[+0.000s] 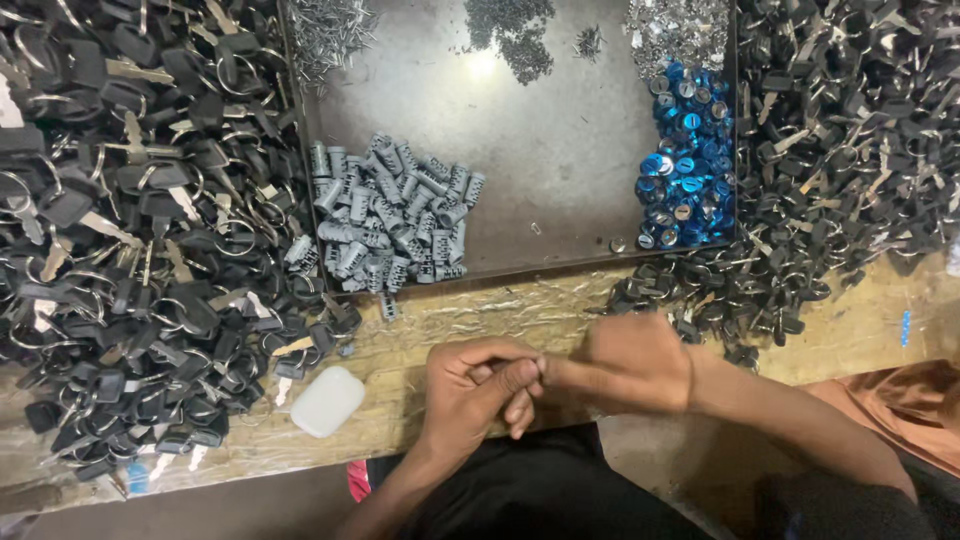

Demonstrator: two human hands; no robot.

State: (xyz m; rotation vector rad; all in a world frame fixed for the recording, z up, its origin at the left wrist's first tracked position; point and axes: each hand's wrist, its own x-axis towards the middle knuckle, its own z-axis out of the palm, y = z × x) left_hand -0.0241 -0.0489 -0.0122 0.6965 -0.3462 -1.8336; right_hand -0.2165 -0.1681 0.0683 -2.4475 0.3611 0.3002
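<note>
My left hand (pixel 475 390) and my right hand (pixel 630 360) meet fingertip to fingertip over the near edge of the wooden bench (pixel 520 310). The fingers of both are pinched together around something small that I cannot make out. Just beyond them a dark metal tray (pixel 570 150) holds a heap of grey lock cylinders (pixel 395 225) on its left and a cluster of shiny blue caps (pixel 685 165) on its right.
Large piles of black-headed keys on rings lie at the left (pixel 140 220) and at the right (pixel 840 150) of the tray. A white soap-like block (pixel 327 401) sits on the bench near my left hand. Small metal pins and springs lie along the tray's far side.
</note>
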